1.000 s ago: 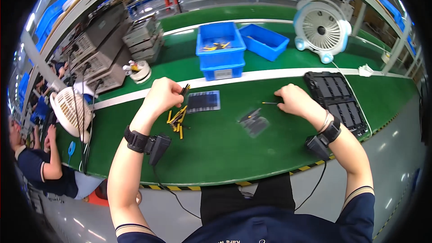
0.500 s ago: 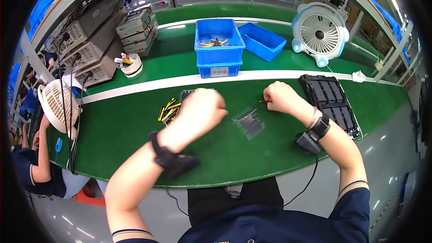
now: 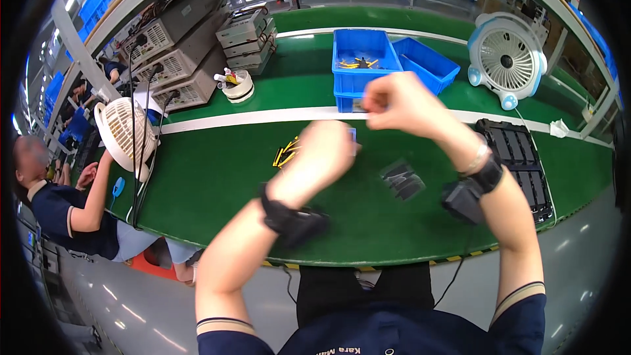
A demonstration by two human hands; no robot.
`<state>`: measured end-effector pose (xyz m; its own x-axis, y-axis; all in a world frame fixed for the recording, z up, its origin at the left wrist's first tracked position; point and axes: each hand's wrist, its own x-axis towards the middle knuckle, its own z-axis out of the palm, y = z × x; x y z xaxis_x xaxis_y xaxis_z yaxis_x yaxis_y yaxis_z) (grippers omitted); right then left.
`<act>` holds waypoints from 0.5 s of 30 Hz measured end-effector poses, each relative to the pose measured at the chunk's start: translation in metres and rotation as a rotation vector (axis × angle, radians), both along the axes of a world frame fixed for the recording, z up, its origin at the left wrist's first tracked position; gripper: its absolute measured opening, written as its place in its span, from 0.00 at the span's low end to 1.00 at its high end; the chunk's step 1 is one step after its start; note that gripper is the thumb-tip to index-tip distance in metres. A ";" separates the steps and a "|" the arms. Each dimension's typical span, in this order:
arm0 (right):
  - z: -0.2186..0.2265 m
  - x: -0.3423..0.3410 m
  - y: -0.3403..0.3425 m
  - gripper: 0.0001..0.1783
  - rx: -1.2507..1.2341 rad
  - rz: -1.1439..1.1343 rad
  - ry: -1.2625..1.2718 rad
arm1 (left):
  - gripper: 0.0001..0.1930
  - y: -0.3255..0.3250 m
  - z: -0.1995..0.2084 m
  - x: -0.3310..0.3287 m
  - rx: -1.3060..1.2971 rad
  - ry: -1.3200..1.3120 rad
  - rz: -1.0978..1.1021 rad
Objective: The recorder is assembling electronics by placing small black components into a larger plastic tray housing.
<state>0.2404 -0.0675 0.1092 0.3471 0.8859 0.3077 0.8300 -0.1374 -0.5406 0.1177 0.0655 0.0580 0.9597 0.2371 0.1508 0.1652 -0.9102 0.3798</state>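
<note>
My left hand [image 3: 321, 152], blurred by motion, is over the table beside a loose pile of yellow-and-black strips [image 3: 284, 153]. Its fingers are smeared and mostly hidden. A grey-blue block-like thing [image 3: 353, 139] peeks out just past that hand, partly covered. Higher and to the right, my right hand [image 3: 402, 102] is raised in front of the stacked blue bins [image 3: 368, 82], fingers curled together; whatever they hold cannot be made out. On the table below it lies a clear plastic piece with dark strips [image 3: 402, 181]. Yellow-and-black pieces [image 3: 358, 64] lie in the upper bin.
Another blue bin [image 3: 427, 66] and a white fan [image 3: 506, 59] stand at the back right. A black tray [image 3: 516, 161] lies to the right. Left are stacked metal units [image 3: 187, 52], a pen cup [image 3: 238, 87], a second fan [image 3: 125, 135], hanging cables and a seated person [image 3: 75, 210].
My right hand has lifted away from the table toward the blue bins. The left hand stays near the strip pile. The whole view has shifted, with things now lying further right.
</note>
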 end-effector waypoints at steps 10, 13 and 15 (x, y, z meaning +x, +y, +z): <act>-0.079 -0.041 0.080 0.09 -0.100 0.051 -0.199 | 0.11 0.106 -0.029 -0.077 -0.075 -0.088 0.167; -0.042 -0.054 0.008 0.06 -0.193 0.035 -0.266 | 0.37 0.074 -0.036 -0.121 -0.011 -0.045 0.090; -0.038 -0.059 -0.033 0.07 -0.407 -0.013 -0.280 | 0.49 0.054 -0.044 -0.123 -0.001 0.059 -0.065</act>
<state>0.1819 -0.1000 0.0716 0.3128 0.9496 0.0202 0.9324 -0.3029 -0.1974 -0.0052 0.1194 0.0135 0.9803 0.1741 0.0935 0.1277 -0.9193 0.3723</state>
